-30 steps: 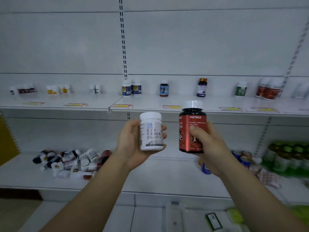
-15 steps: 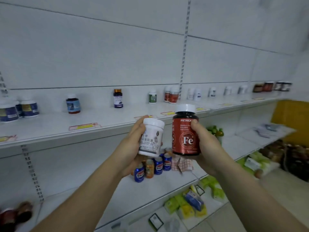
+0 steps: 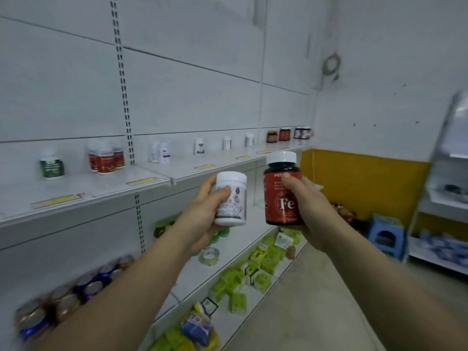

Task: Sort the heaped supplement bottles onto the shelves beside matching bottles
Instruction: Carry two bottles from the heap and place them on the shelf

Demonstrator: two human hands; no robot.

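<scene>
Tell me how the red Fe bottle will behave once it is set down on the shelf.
The red Fe bottle looks rigid, so the right hand probably won't dent it. Its round body would likely roll if laid sideways. Taller than wide, it may tip if nudged near its white cap, so stand it upright.
</scene>
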